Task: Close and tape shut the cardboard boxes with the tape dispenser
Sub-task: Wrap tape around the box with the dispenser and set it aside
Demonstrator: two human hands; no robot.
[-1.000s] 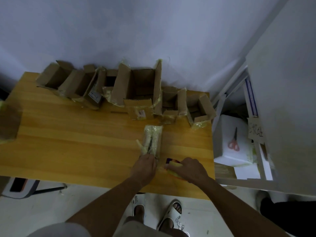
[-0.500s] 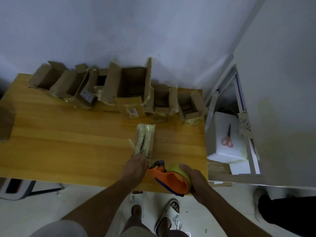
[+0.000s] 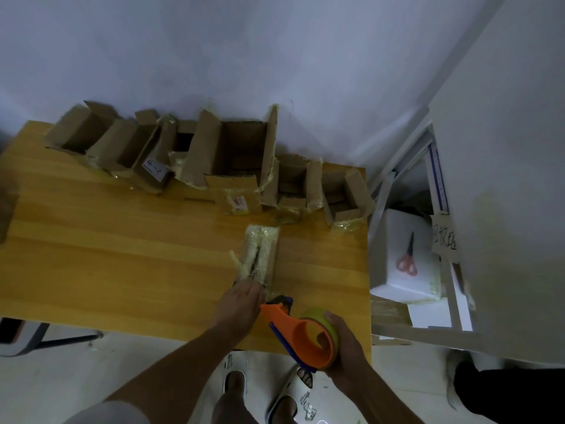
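Observation:
A small narrow cardboard box (image 3: pixel 260 255), covered in old yellowish tape, lies closed on the wooden table (image 3: pixel 122 264) with a dark seam down its top. My left hand (image 3: pixel 241 304) rests on its near end, fingers lying flat on the flaps. My right hand (image 3: pixel 345 341) grips an orange tape dispenser (image 3: pixel 302 332) with a greenish tape roll, held above the table's near right corner. The dispenser's nose points at the box's near end, right beside my left hand.
Several open cardboard boxes (image 3: pixel 232 154) stand in a row along the table's far edge by the wall. Right of the table a white foam block (image 3: pixel 403 255) carries red-handled scissors (image 3: pixel 408 258). A white cabinet side (image 3: pixel 504 179) rises at right. My sandalled feet (image 3: pixel 266 390) show below.
My right hand picked the dispenser up off the table and brought its nose to the box's near end. My left hand stayed on the box.

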